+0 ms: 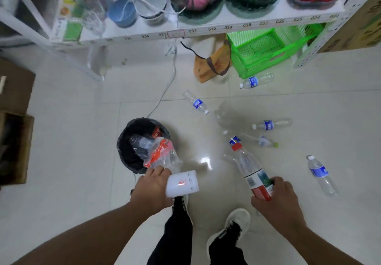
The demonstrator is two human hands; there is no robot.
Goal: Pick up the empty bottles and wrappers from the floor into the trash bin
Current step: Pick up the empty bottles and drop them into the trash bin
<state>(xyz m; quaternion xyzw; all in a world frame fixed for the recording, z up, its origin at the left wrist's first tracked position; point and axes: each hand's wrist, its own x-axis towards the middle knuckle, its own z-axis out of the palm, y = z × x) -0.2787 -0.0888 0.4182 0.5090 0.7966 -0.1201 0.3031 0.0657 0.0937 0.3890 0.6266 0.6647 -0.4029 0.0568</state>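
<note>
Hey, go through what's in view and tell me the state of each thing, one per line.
Trash bin: upright, lined, partly filled.
Left hand: gripping a wrapper and a white cup at the bin's near rim.
Right hand: gripping a red-capped bottle, capped, empty.
Blue-label bottles: lying on the floor.
Green crate: under the shelf.

I can't read the smeared labels on the white metal shelf (226,26); the brown cardboard box (14,147) runs off the left edge.

Shelf, crate and boxes around the floor

A green crate (266,52) is tucked under the white shelf (226,26) (bowls stacked above); cardboard boxes (14,120) are set at the left edge.
</note>
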